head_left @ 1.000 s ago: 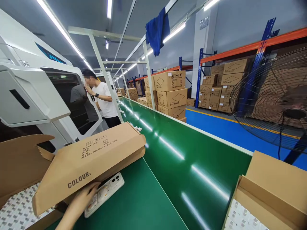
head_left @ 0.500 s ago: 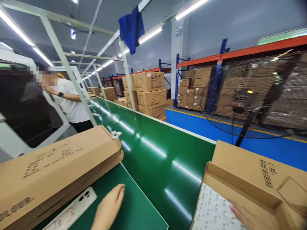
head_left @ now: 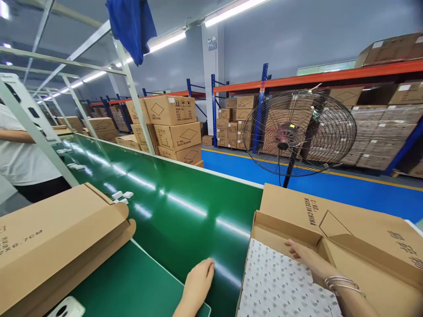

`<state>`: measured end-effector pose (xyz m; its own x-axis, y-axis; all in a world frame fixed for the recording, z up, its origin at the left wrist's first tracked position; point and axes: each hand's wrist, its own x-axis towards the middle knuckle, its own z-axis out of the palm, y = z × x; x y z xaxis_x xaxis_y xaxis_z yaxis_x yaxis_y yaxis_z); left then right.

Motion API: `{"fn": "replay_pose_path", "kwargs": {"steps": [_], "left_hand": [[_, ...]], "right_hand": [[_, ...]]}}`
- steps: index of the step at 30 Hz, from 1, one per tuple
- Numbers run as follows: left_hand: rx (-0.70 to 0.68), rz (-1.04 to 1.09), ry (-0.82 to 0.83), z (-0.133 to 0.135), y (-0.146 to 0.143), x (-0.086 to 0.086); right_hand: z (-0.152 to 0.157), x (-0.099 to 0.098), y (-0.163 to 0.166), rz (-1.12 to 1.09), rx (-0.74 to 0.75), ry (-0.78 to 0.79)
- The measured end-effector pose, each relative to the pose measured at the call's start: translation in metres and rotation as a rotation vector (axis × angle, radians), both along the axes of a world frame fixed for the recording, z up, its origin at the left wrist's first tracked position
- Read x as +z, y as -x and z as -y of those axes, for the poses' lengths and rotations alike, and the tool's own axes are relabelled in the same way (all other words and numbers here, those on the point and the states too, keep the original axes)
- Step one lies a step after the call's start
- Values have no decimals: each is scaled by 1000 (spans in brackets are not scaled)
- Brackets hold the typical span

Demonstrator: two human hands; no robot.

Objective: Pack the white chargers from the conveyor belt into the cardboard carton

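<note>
My left hand (head_left: 198, 279) hovers low over the green conveyor belt (head_left: 172, 211), fingers loosely curled, holding nothing. My right hand (head_left: 304, 254), bangles on its wrist, reaches into an open cardboard box (head_left: 346, 220) at the right and lies on the white patterned sheet (head_left: 277, 286) inside, fingers stretched toward the box's far wall. A second open cardboard box (head_left: 56, 237) lies at the left with its flap over the belt. A white phone case (head_left: 68, 307) peeks out below that flap.
A person in a white shirt (head_left: 23, 158) stands at the far left. Small white parts (head_left: 122, 195) lie on the belt. A floor fan (head_left: 299, 132), stacked cartons (head_left: 172, 127) and orange-blue racks stand beyond the belt. A blue cloth (head_left: 132, 22) hangs from the overhead frame.
The view has swung right. My left hand left the phone case and moved right across the belt. My right hand came into view and reached deeper into the right-hand box.
</note>
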<state>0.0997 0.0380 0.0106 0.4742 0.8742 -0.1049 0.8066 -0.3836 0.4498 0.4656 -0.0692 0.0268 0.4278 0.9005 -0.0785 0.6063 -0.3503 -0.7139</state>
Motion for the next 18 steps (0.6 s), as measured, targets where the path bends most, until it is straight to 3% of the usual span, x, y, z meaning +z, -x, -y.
{"fn": "replay_pose_path", "kwargs": {"steps": [3,7,10,13,18], "left_hand": [[-41,-6,20,2,1,0],[-77,-26,16,3,-1,-1],[-82,-26,12,3,-1,-2],[-85,-30,15,2,-1,-2],[-92,-26,11,3,-1,0]], "right_hand": [[12,7,4,52,35,-81],[36,21,22,532,-122,-487],[43,24,32,720,-132,-615],[40,12,27,640,-88,-456],[42,-24,1,357,-74,-98]]}}
